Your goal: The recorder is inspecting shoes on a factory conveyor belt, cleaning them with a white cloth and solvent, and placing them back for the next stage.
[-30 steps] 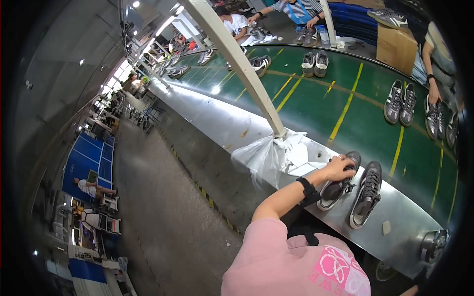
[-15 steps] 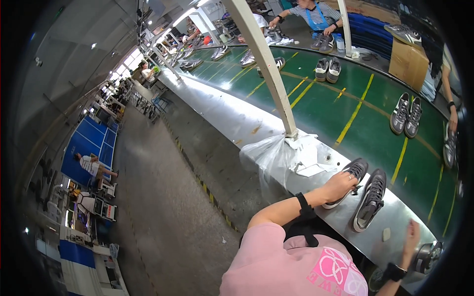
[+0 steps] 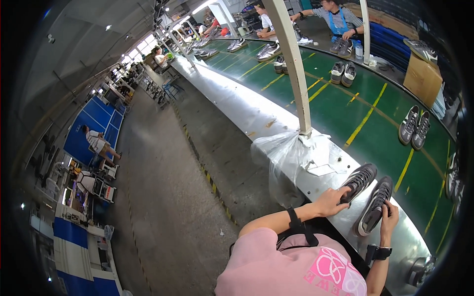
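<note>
Two dark grey sneakers with laces stand side by side on the metal ledge in front of me, toes pointing away. My left hand (image 3: 332,202) grips the left sneaker (image 3: 362,178) at its heel end, thumb and fingers closed around the back of it. Against the outer side of the right sneaker (image 3: 376,206), my right hand (image 3: 389,216) has its fingers bent onto the collar. The palm side of that hand is partly hidden.
A green conveyor belt (image 3: 368,140) with yellow lines carries several pairs of sneakers (image 3: 414,128). A pale post (image 3: 291,64), wrapped in clear plastic (image 3: 279,155) at its foot, rises from the metal ledge (image 3: 237,108). Co-workers sit across the belt. A cardboard box (image 3: 422,81) stands at far right.
My right hand has come in from the lower right and now touches the right sneaker. The left hand has slid back to the left sneaker's heel. The view has shifted slightly.
</note>
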The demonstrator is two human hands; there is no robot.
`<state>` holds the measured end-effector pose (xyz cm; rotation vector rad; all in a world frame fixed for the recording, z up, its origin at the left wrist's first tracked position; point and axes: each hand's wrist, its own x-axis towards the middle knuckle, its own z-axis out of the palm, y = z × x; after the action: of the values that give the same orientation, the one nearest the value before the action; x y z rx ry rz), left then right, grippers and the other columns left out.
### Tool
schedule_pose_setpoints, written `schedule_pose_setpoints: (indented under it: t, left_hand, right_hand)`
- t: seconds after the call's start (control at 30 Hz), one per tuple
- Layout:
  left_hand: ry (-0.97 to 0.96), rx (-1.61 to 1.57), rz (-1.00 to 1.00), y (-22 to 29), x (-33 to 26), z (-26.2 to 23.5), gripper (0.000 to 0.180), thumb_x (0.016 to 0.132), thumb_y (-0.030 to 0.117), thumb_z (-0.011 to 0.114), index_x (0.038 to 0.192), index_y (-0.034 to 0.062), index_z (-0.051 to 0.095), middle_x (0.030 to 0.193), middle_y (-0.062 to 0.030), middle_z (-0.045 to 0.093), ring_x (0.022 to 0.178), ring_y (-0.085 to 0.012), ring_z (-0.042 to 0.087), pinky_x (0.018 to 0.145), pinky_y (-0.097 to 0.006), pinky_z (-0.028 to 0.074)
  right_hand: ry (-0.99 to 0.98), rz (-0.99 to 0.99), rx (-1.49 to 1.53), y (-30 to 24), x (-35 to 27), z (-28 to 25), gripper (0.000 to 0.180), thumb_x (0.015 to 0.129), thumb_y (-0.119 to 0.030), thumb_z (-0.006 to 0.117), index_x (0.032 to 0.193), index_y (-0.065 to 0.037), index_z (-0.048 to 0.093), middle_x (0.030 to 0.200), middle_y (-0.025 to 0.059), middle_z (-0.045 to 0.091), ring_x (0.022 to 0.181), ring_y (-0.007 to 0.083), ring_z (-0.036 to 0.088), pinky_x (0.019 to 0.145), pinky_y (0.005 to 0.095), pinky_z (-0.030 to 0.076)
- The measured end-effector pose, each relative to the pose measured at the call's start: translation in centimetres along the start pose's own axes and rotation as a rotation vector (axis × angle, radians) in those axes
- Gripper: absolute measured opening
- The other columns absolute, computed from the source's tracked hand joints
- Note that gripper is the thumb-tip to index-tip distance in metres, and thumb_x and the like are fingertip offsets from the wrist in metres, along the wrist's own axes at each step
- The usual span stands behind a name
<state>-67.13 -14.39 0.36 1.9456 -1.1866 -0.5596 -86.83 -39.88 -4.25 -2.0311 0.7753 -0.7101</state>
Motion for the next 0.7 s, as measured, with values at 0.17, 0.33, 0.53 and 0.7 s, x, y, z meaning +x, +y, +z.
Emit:
schedule_pose_setpoints:
  t: [0.17,0.33,0.53,0.7]
  left_hand:
    - [0.011,0.248,0.174,-0.6,0.1,2.2,0.063,0.085,0.036,0.075,0.131,0.0051,0.045,0.114,-0.0168,0.064,0.104,-0.0329,0.062,0.098,-0.046,0.035]
    - [-0.166,0.382,0.052,-0.9,3.1,2.5,0.046,0.086,0.031,0.073,0.118,0.0048,0.051,0.104,-0.0149,0.065,0.101,-0.0325,0.063,0.099,-0.050,0.034]
    - [-0.244,0.452,0.044,-1.0,3.2,2.4,0.045,0.088,0.031,0.071,0.118,0.0040,0.052,0.096,-0.0147,0.067,0.097,-0.0324,0.065,0.100,-0.051,0.034]
    - [-0.199,0.414,0.098,-1.7,2.6,2.6,0.048,0.082,0.027,0.075,0.118,0.0046,0.052,0.096,-0.0138,0.065,0.099,-0.0314,0.064,0.104,-0.051,0.029]
  right_hand:
    - [-0.016,-0.055,-0.124,-2.3,-1.1,-1.8,0.016,0.090,-0.006,0.068,0.104,0.001,0.070,0.089,0.0098,0.062,0.084,0.0195,0.060,0.077,0.0301,0.047]
    - [-0.013,0.015,-0.176,-5.2,-1.1,-2.0,0.007,0.089,-0.004,0.066,0.092,0.002,0.065,0.085,0.0130,0.061,0.079,0.0269,0.059,0.074,0.0354,0.047]
    - [0.024,-0.139,-0.171,-6.2,-1.7,-0.5,0.013,0.087,-0.006,0.069,0.098,0.000,0.063,0.087,0.0140,0.060,0.081,0.0302,0.058,0.074,0.0378,0.046]
    - [-0.116,-0.187,-0.239,-6.5,-5.0,-1.1,0.016,0.084,-0.004,0.070,0.098,0.001,0.063,0.092,0.0165,0.063,0.089,0.0352,0.059,0.079,0.0412,0.047]
